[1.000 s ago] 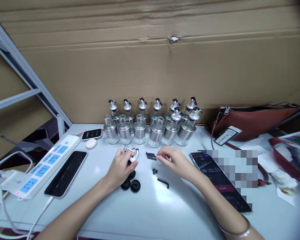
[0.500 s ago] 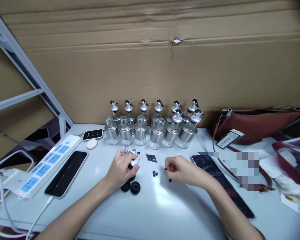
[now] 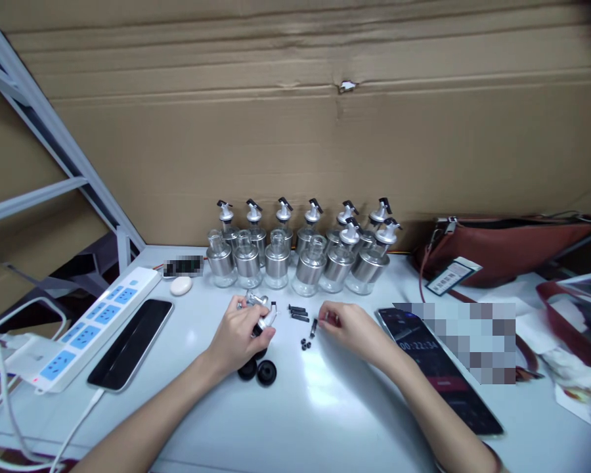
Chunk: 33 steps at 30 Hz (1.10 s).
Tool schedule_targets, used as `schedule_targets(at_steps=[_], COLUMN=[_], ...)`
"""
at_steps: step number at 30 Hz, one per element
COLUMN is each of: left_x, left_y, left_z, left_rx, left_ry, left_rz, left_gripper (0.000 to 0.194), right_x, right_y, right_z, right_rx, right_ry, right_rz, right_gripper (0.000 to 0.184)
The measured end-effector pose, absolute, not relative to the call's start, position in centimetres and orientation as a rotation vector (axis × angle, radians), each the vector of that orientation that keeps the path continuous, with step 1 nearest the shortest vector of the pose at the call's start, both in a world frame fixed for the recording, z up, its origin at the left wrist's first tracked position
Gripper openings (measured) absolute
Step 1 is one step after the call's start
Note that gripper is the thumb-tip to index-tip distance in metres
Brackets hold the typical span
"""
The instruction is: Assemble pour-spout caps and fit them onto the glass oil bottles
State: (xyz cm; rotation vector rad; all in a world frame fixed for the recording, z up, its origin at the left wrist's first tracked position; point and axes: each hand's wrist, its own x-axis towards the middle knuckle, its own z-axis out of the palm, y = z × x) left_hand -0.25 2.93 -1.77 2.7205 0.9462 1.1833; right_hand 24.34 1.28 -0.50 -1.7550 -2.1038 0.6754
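My left hand (image 3: 238, 336) is closed around a small silver pourer spout (image 3: 262, 313) just above the white table (image 3: 295, 414). My right hand (image 3: 349, 325) pinches a short black L-shaped key (image 3: 314, 326), its tip pointing down toward a few tiny black nuts (image 3: 305, 343). Three black screws (image 3: 298, 313) lie between the hands. Two black round stoppers (image 3: 258, 371) sit beside my left wrist.
Glass bottles with silver bands (image 3: 305, 259), some capped with spouts, stand in two rows at the back against a cardboard wall. A power strip (image 3: 86, 320) and a dark phone (image 3: 131, 341) lie left. A second phone (image 3: 438, 368) and a brown bag (image 3: 502, 243) lie right.
My right hand picked the black L-shaped key off the table and brought it back toward the screws. My left hand has kept its hold on the spout.
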Motion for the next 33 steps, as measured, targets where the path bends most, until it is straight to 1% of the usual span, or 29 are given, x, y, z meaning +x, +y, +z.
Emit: schedule_targets(at_steps=[3, 5, 8, 13, 19, 29, 33], left_x=[-0.3, -0.3, -0.2, -0.3, -0.2, 0.2, 0.2], left_y=[3.0, 3.0, 3.0, 3.0, 2.9, 2.5, 2.4], left_z=[-1.9, -2.0, -2.1, -2.2, -2.4, -2.0, -1.6], left_rx=[2.722, 2.725, 2.734, 2.729, 2.719, 2.69, 2.678], left_ry=[0.939, 0.928, 0.913, 0.925, 0.935, 0.899, 0.885], left_rz=[1.164, 1.165, 1.166, 1.117, 1.08, 0.946, 0.856], left_gripper=[0.034, 0.034, 0.035, 0.035, 0.036, 0.017, 0.015], right_x=[24.5, 24.2, 23.6, 22.3, 21.6, 22.0, 21.8], right_y=[1.3, 1.4, 1.4, 1.4, 1.9, 2.1, 1.3], right_z=[-0.8, -1.3, -2.0, -2.6, -2.9, -2.9, -1.7], right_rx=[-1.47, -1.38, -1.412, -1.46, -1.412, -1.341, -1.167], right_ry=[-2.221, -2.242, -2.235, -2.243, -2.229, -2.219, -2.141], right_rz=[0.664, 0.641, 0.602, 0.367, 0.264, 0.282, 0.434], right_gripper=[0.023, 0.024, 0.022, 0.014, 0.01, 0.009, 0.008])
